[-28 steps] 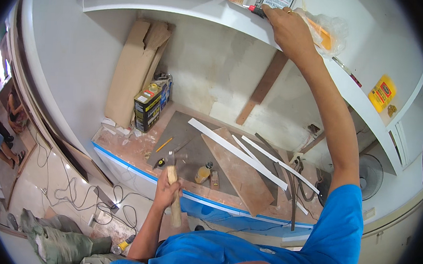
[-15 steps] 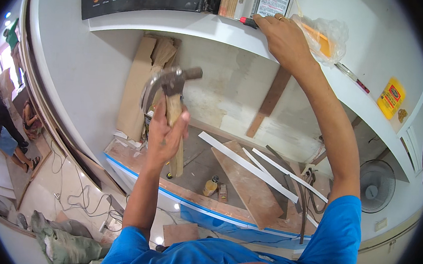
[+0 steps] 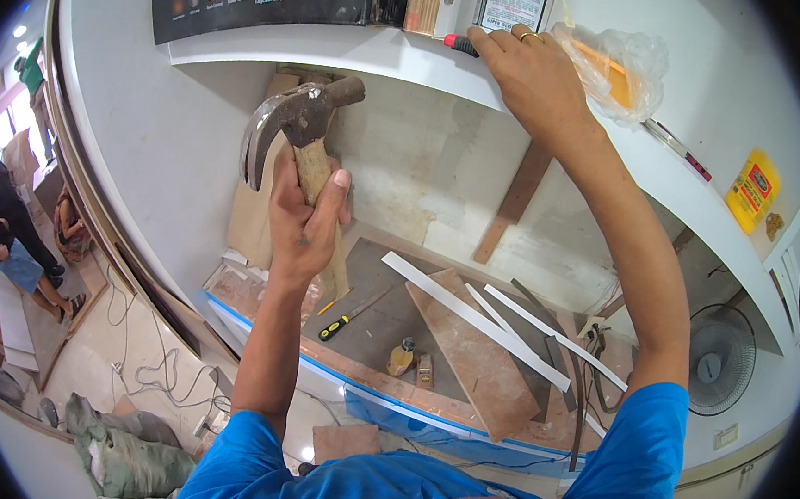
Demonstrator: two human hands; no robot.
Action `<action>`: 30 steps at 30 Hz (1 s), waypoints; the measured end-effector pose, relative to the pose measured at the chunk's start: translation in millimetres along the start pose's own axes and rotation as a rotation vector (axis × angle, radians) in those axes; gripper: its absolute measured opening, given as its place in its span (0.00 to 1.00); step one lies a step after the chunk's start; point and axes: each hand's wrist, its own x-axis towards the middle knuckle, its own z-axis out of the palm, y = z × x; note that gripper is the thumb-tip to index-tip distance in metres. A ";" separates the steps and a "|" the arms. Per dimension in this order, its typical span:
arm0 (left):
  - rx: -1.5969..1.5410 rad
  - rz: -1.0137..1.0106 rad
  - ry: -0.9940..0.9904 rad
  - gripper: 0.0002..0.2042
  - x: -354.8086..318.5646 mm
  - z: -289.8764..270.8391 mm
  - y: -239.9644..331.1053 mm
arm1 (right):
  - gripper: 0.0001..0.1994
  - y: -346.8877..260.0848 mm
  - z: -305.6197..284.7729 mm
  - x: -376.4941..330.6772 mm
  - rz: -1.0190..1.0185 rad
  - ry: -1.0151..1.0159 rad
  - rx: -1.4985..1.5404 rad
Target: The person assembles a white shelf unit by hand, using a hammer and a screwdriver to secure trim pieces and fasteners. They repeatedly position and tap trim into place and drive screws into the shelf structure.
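My left hand (image 3: 305, 210) is wrapped around the wooden handle of a claw hammer (image 3: 307, 113), raised in front of the recess with its steel head up. My right hand (image 3: 532, 83) reaches up to the white shelf (image 3: 386, 52). Its fingers are closed at a tool with a red-and-black handle (image 3: 461, 44); the rest of that tool is hidden by the hand. Just behind those fingers stands a metal can with a printed label (image 3: 513, 5). A plastic bag with something orange inside (image 3: 616, 75) lies beside my right wrist.
Below, the bench holds a screwdriver (image 3: 344, 323), a pencil (image 3: 334, 301), a small bottle (image 3: 401, 357), a wooden board (image 3: 472, 347) and white strips (image 3: 478, 322). A fan (image 3: 709, 364) stands right. A yellow bottle (image 3: 753, 191) is on the shelf. Cables (image 3: 164, 377) cross the floor; people (image 3: 12, 222) are far left.
My left hand has moved the hammer up and slightly left, and its head is tilted differently. The screwdriver and pencil show more fully. My right hand stays at the red-and-black handle.
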 end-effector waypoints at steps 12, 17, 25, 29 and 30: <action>-0.011 -0.112 -0.056 0.24 -17.9 -13.7 -21.4 | 0.22 7.4 9.6 4.6 0.054 -0.100 0.055; 0.101 -0.027 -0.066 0.23 6.5 -2.0 -10.7 | 0.24 10.5 13.5 2.2 0.036 -0.140 0.010; 0.064 0.031 -0.037 0.22 34.8 15.6 2.6 | 0.19 3.8 0.2 7.6 0.035 -0.154 0.070; 0.047 0.034 -0.044 0.21 38.6 20.9 -2.8 | 0.15 -1.4 -13.7 9.9 0.045 -0.164 0.156; 0.054 0.042 -0.037 0.21 40.6 23.4 -3.9 | 0.15 -0.4 -15.0 10.3 0.047 -0.172 0.170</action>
